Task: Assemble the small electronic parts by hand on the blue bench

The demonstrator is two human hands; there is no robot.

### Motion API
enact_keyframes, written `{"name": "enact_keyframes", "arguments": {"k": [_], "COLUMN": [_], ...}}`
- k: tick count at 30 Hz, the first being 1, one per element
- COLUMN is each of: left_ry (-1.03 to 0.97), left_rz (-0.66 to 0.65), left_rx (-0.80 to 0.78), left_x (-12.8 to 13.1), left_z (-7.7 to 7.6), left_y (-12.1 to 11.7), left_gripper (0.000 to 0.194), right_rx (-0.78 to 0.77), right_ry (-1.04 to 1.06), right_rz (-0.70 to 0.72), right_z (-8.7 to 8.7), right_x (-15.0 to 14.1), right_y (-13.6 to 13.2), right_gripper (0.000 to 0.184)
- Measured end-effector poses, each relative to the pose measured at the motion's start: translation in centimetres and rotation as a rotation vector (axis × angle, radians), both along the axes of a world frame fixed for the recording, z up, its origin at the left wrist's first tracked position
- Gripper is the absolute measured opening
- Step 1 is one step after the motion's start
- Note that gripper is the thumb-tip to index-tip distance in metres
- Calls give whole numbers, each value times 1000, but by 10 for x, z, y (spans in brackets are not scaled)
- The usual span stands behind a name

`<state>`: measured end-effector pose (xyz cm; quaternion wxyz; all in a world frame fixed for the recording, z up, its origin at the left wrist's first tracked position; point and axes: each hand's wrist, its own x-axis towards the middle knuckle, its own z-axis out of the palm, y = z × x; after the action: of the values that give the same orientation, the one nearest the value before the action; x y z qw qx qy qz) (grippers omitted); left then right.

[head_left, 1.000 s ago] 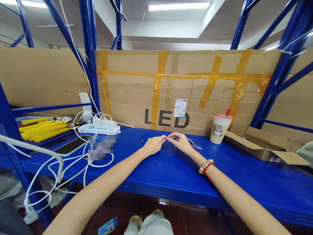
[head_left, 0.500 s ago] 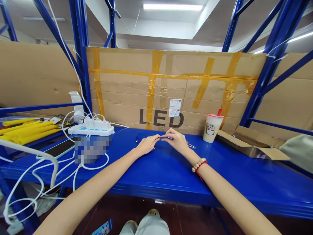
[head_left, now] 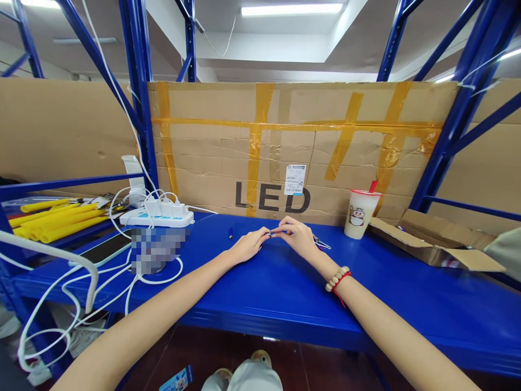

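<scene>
Both my hands rest on the blue shelf top, fingertips meeting near the taped cardboard wall. My left hand and my right hand pinch a tiny metal piece between them; it is too small to name. A beaded bracelet with a red cord sits on my right wrist. Just behind my right hand lies a small metal tool. A small blue item lies left of my left hand.
A lidded drink cup with a red straw stands at the right, beside an open flat cardboard box. On the left are a white power strip with chargers, white cables, a phone and yellow tubes.
My hands stay joined at the fingertips on the small piece. Only the view has shifted a little.
</scene>
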<state>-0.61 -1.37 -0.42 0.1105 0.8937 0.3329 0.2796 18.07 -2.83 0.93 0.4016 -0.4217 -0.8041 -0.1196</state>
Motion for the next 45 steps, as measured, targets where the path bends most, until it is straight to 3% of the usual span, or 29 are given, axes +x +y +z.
{"name": "enact_keyframes", "arguments": {"k": [6, 14, 21, 27, 32, 38, 45], "left_ry": [6, -11, 69, 22, 69, 178, 143], "left_rz": [-37, -81, -48, -41, -60, 5, 42], "left_rx": [43, 153, 174, 206, 249, 291, 294], "left_x": [2, 2, -1, 0, -2, -2, -1], "left_z": [0, -1, -1, -1, -3, -2, -3], "left_y": [0, -2, -3, -5, -4, 2, 6], "left_gripper": [27, 25, 18, 13, 19, 22, 26], "right_rx": [-54, -283, -389, -529, -510, -489, -518], "right_ry": [89, 180, 226, 374, 320, 322, 385], "right_rz": [36, 85, 179, 171, 177, 120, 204], "right_z": [-1, -4, -8, -4, -6, -12, -11], "right_x": [3, 7, 4, -1, 0, -1, -4], "right_y": [4, 9, 7, 0, 2, 10, 7], "right_gripper": [19, 20, 20, 30, 31, 34, 39]}}
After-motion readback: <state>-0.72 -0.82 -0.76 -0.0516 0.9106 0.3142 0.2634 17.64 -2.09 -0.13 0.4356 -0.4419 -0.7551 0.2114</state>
